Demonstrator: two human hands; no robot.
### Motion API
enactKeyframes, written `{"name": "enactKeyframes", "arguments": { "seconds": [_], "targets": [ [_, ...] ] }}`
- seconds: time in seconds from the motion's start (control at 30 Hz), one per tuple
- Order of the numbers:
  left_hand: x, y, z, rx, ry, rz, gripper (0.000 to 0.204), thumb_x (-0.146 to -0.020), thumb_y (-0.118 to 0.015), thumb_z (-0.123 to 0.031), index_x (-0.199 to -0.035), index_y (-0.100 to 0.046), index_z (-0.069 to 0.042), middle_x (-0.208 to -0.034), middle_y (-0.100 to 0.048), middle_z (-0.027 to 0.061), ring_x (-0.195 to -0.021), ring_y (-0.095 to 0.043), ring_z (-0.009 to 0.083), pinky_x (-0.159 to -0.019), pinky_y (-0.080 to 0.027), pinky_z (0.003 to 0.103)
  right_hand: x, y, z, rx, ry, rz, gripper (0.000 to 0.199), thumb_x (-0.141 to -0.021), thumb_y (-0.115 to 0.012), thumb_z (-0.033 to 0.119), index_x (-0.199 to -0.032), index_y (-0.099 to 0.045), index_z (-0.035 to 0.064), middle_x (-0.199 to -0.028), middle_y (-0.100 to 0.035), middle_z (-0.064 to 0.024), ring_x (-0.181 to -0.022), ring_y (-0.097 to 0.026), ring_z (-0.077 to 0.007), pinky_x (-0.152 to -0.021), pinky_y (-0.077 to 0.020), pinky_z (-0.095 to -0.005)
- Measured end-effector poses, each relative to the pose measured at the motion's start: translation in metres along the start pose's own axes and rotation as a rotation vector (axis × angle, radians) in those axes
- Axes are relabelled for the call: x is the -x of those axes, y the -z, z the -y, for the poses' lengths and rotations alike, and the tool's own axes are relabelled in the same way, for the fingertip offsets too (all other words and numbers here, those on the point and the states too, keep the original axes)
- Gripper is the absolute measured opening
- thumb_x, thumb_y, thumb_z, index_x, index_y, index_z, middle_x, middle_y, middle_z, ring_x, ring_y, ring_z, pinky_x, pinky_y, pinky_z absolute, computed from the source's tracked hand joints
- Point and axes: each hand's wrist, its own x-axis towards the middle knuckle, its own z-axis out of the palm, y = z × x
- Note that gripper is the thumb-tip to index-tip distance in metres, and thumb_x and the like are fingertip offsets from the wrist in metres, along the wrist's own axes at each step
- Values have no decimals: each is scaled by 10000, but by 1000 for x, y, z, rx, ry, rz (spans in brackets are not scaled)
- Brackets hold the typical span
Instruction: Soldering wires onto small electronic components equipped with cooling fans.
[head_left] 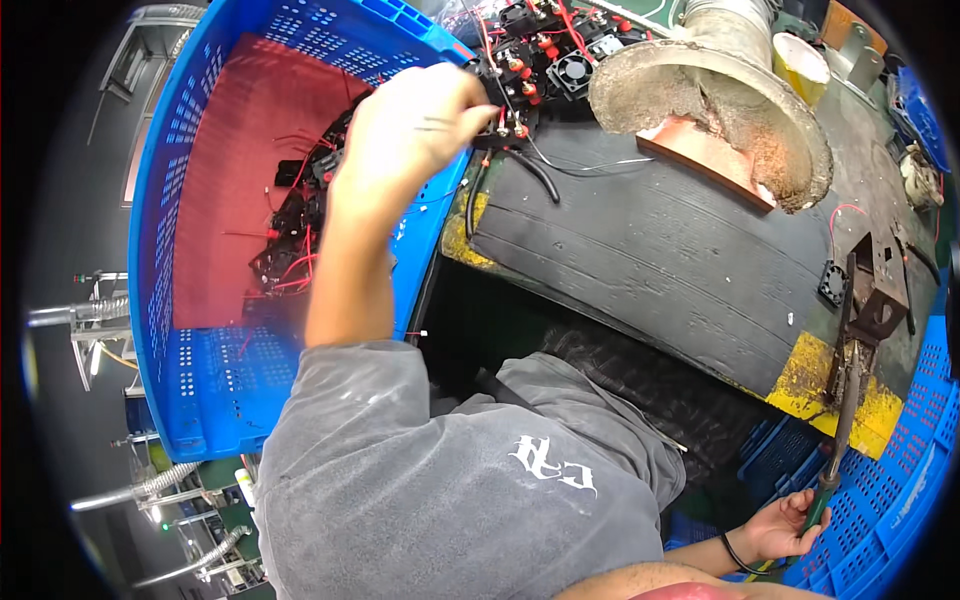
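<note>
At lower right, the right hand partly hides a green handle.

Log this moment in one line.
left hand: near red-wired black square fans, grip hidden | right hand: holding green-handled metal soldering iron

Counter: dark, plank-lined top, scuffed; worn yellow paint at its front corners, deep shadow beneath. Left background: grey floor, pale metal frames, ribbed silver ducts. Small bright light strip near the ducts; finer detail blurred at the rim.
</note>
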Motion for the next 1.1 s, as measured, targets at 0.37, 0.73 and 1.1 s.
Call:
{"name": "enactKeyframes", "arguments": {
  "seconds": [0.37, 0.73, 1.1],
  "targets": [
    [42, -60, 244, 20, 362, 377, 496, -701, -734, -104, -1186, -634, -93, -1070, -668, 176, -1001, -641, 312, -865, -506, 385, -14, 4, -6, 16, 20, -26, 327, -857, -609, 264, -1079, -641, 26, -990, -597, -188, -872, -536, -223, -707, -447, -257],
    [34, -73, 234, -52, 492, 480, 487, -716, -764, -137, -1187, -642, -158, -1119, -654, 138, -1055, -609, 307, -889, -483, 385, -11, 4, -7, 44, 29, -23, 322, -861, -607, 268, -1073, -647, 28, -981, -603, -164, -860, -524, -201, -697, -434, -244],
    [67, 14, 151, 171, 315, -183, 378, -746, -670, -16, -1113, -607, -77, -1013, -643, 118, -947, -627, 237, -803, -503, 330, -14, 7, -6, 9, -15, 23, 325, -881, -582, 253, -1095, -645, 17, -1000, -631, -204, -850, -555, -225, -703, -444, -256]
  ]
}}
